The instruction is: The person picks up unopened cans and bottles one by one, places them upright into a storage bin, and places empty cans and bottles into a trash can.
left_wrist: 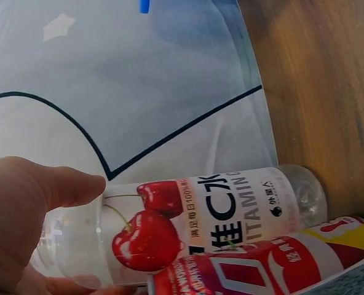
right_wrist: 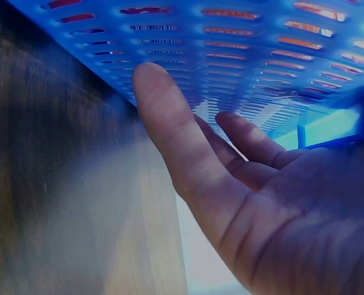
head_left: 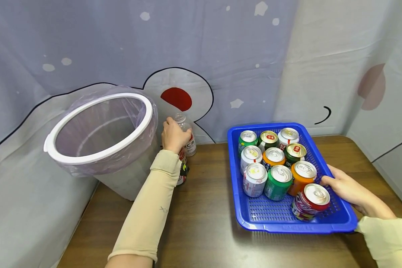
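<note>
My left hand [head_left: 174,136] grips a clear plastic bottle [left_wrist: 145,227] around its upper part; the bottle has a white label with cherries. It stands beside the bin, near the curtain. A red can [left_wrist: 243,267] is close beside the bottle, mostly hidden behind the left wrist in the head view. On the other side, my right hand [head_left: 351,190] holds the right rim of a blue plastic basket [head_left: 236,186]. In the right wrist view its fingers [right_wrist: 163,117] lie against the slotted outside of the basket. Several upright drink cans [head_left: 278,180] and one tilted purple-red can [head_left: 309,203] are in the basket.
A bin [head_left: 134,178] with a white ring rim [head_left: 144,123] and a clear liner stands at the left of the wooden table [head_left: 204,223]. A patterned curtain [head_left: 238,56] hangs along the table's back edge and sides.
</note>
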### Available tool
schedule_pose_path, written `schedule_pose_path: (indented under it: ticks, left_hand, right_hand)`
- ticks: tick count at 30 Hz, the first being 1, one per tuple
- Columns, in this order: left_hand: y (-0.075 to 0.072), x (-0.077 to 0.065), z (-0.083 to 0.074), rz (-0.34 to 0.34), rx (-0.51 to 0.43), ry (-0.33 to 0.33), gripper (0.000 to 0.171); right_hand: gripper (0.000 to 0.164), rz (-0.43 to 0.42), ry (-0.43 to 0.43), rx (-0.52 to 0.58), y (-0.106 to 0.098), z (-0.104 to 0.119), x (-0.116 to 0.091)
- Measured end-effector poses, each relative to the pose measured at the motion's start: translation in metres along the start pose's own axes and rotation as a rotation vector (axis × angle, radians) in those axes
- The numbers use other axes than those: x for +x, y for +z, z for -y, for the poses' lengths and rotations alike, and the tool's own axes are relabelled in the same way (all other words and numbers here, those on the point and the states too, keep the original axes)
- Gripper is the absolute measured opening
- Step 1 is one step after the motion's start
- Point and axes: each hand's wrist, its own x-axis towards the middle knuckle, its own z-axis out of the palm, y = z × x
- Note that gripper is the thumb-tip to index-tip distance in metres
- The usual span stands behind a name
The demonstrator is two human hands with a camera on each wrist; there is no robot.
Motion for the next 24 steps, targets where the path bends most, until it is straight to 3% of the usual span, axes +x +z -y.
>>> schedule_pose_path:
  ticks: [15, 24]
  left_hand:
    - [-0.003, -0.004, 0.001, -0.062, -0.065, 0.084, 0.065]
    - [-0.026, -0.020, -0.013, -0.197, -0.106, 0.254, 0.061]
  right_hand:
    - [0.055, 0.010, 0.034, 0.052, 0.000, -0.001, -0.001]
    - [0.055, 0.010, 0.036, 0.053, 0.000, -0.001, -0.001]
